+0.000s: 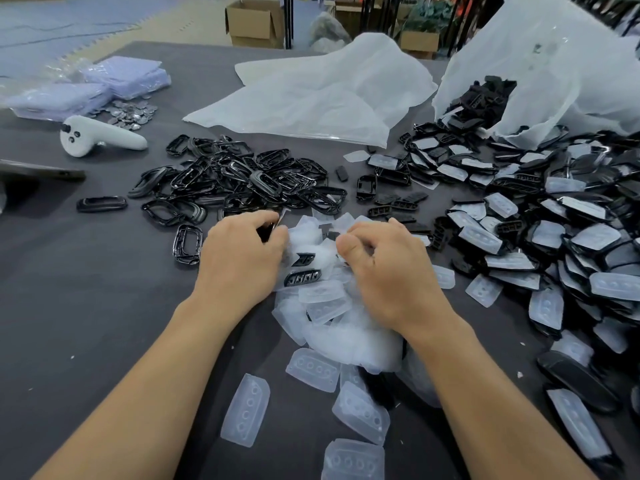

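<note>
Black shell part [266, 234]: being held low over the middle of the surface [104, 306], just above the heap of clear pads [325, 306], pinched in the curled fingers of the left hand [242, 261]. Working close beside it with the right hand [388, 271], fingers curled and thumb pressing in; not telling for sure whether anything is being pinched there, the fingertips being hidden. Keeping the two hands near together but not touching.

Running a few risks from here:

- Pulling too sharply, and probably tearing a soft pad or flicking the small part forward into the pile of black frames [242, 178] just ahead, mixing the lots.
- Losing the pinch, likely enough, with only a sliver of the part showing past the fingers.
- Dragging the forearms through the loose pads lying by the wrists and sweeping some off the near edge.
- Nudging the unsorted heap [519, 237] spilling from the white bag [554, 64] on the right into the cleared pads.
</note>
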Demonstrator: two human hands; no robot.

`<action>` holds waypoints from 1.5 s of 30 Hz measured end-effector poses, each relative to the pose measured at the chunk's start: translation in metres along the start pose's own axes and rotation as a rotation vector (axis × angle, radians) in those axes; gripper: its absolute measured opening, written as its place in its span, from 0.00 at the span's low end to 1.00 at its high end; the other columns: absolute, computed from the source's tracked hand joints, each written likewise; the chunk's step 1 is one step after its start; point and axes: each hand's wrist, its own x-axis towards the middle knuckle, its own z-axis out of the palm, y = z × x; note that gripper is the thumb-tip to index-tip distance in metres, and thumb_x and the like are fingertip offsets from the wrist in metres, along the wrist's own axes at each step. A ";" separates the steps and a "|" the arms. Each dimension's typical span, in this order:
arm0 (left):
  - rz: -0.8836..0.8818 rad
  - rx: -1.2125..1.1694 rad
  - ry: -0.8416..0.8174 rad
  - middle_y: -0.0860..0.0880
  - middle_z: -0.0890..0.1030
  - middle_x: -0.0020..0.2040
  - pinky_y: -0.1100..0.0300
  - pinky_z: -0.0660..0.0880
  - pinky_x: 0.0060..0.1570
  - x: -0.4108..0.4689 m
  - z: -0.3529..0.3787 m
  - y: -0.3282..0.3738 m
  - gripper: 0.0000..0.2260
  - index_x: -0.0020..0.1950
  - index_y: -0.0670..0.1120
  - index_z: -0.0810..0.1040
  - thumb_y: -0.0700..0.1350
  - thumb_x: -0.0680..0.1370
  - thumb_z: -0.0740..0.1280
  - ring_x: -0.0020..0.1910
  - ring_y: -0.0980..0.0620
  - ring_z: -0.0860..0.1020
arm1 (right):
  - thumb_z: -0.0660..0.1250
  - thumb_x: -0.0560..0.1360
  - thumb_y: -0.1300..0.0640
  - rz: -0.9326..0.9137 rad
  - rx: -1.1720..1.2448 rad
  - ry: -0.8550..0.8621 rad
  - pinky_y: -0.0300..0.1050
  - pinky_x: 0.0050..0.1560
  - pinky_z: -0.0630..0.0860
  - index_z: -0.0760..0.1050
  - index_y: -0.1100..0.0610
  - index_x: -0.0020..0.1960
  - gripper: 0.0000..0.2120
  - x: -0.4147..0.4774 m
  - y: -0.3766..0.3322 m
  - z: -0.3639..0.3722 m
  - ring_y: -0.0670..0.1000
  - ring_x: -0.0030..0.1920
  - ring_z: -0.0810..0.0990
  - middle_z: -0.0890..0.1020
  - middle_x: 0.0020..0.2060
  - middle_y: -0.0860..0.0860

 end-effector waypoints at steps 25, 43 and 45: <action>-0.052 -0.050 0.110 0.56 0.81 0.53 0.61 0.71 0.60 0.002 -0.003 -0.003 0.23 0.69 0.52 0.80 0.34 0.77 0.66 0.55 0.52 0.80 | 0.67 0.78 0.60 0.049 -0.075 0.006 0.37 0.52 0.63 0.81 0.50 0.48 0.07 -0.004 0.000 0.004 0.48 0.55 0.74 0.77 0.47 0.40; -0.209 -0.900 -0.035 0.47 0.88 0.43 0.58 0.83 0.39 -0.023 -0.006 0.027 0.14 0.52 0.51 0.85 0.33 0.74 0.74 0.41 0.49 0.87 | 0.63 0.79 0.69 0.377 1.183 -0.089 0.40 0.24 0.66 0.72 0.57 0.44 0.09 -0.020 -0.034 -0.011 0.50 0.26 0.74 0.83 0.35 0.59; -0.200 -0.958 -0.087 0.46 0.89 0.45 0.59 0.82 0.40 -0.023 -0.005 0.027 0.16 0.53 0.48 0.85 0.28 0.76 0.70 0.43 0.50 0.87 | 0.64 0.80 0.69 0.392 1.170 -0.099 0.40 0.23 0.67 0.72 0.58 0.45 0.08 -0.019 -0.034 -0.011 0.50 0.26 0.74 0.83 0.35 0.59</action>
